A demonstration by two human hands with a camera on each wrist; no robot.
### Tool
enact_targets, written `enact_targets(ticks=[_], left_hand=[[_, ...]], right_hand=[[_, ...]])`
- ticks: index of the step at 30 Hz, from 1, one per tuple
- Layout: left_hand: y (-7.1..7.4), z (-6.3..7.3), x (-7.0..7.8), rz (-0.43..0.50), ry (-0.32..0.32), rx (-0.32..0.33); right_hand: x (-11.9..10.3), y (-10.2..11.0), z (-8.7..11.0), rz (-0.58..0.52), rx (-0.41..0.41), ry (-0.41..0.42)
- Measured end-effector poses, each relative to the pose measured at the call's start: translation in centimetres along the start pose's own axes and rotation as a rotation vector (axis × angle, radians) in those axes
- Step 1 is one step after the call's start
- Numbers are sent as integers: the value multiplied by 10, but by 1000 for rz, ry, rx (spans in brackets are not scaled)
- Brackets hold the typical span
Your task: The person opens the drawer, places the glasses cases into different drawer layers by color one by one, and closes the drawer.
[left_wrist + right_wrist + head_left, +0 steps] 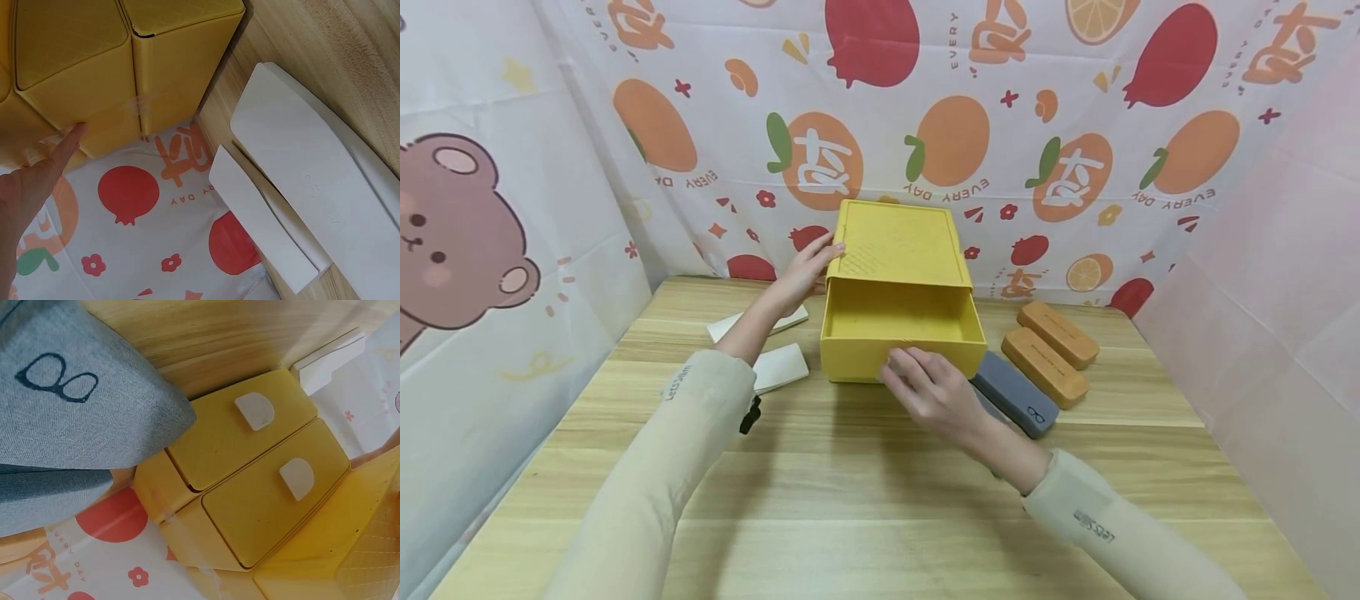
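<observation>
A yellow drawer box [898,242] stands near the back of the table, its top drawer [850,358] pulled out toward me and bare inside. My left hand [805,275] lies along the box's upper left side with fingers extended; the left wrist view shows the fingers [53,159] against the yellow wall. At the front of the drawer, my right hand [928,387] has curled fingers on the middle of the panel, hiding its pull tab. Two lower drawer fronts [219,437] carry white half-round tabs [255,411] in the right wrist view.
Left of the box lie two white cases [781,367]. On the right are grey glasses cases [1018,396], one marked with a glasses drawing, and two orange-brown cases [1045,367]. A fruit-print cloth [880,125] hangs behind the wooden table [850,517].
</observation>
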State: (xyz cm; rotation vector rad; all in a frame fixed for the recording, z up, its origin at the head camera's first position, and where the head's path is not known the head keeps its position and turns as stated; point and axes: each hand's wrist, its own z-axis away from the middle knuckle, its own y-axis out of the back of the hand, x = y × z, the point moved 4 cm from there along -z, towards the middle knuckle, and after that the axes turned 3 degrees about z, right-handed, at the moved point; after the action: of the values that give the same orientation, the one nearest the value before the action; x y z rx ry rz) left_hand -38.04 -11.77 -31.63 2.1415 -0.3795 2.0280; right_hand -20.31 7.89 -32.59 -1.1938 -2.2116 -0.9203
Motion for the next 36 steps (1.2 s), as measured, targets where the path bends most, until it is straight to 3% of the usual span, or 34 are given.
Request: enact_targets(ticks=[16,36], left_hand=[[1,1,-2,-22,1,6],[-1,-2,0,25,12,-5]], right_hand=[[-7,11,2,-41,-14,-5],[-13,18,4,-39,-13,4]])
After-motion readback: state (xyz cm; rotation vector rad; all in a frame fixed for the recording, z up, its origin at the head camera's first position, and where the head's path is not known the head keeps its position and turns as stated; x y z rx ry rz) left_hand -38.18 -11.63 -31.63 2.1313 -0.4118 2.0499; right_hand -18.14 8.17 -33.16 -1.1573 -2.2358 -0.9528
